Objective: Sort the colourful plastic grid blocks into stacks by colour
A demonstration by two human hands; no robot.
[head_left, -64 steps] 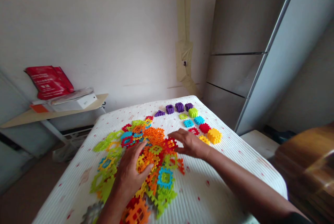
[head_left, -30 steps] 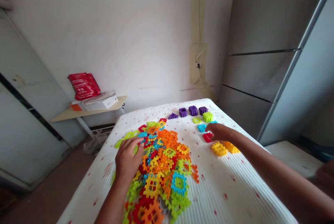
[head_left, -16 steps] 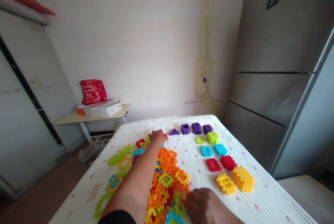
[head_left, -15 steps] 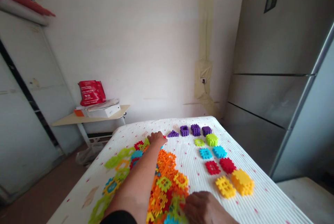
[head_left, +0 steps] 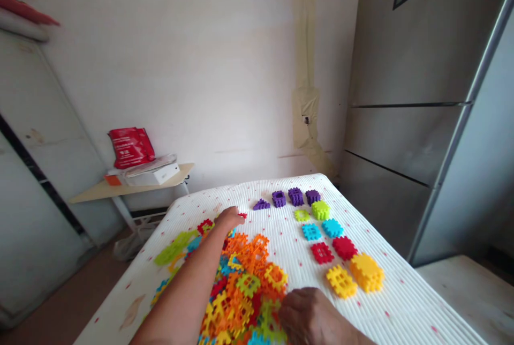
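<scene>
Part stacked by colour, much lying loose

The right hand (head_left: 311,313) is curled, back up and fingers turned under, at the near right edge of the loose heap (head_left: 239,307); whether it grips a piece cannot be told. The left hand (head_left: 228,220) reaches to the heap's far end, fingers bent down beside a small red piece (head_left: 242,216); its grasp is hidden too, and the forearm covers part of the heap.

The heap spreads over the left and middle of the white cloth (head_left: 289,270), orange, yellow, green, blue and red toothed plates mixed and overlapping.

Well apart, on the right, plates stand in order. Purple ones make a far row: a low triangular stack (head_left: 261,204), then three squarish stacks (head_left: 295,196). Nearer come pairs, an openwork group beside a solid-topped one: green (head_left: 320,210), blue (head_left: 332,227), red (head_left: 345,247) and yellow (head_left: 367,271), the solid yellow stack looking tallest of these pairs.

Judging by this layout, purple seems largely gathered, since none shows loose; the other colours look only begun, and most orange lies unsorted.
</scene>
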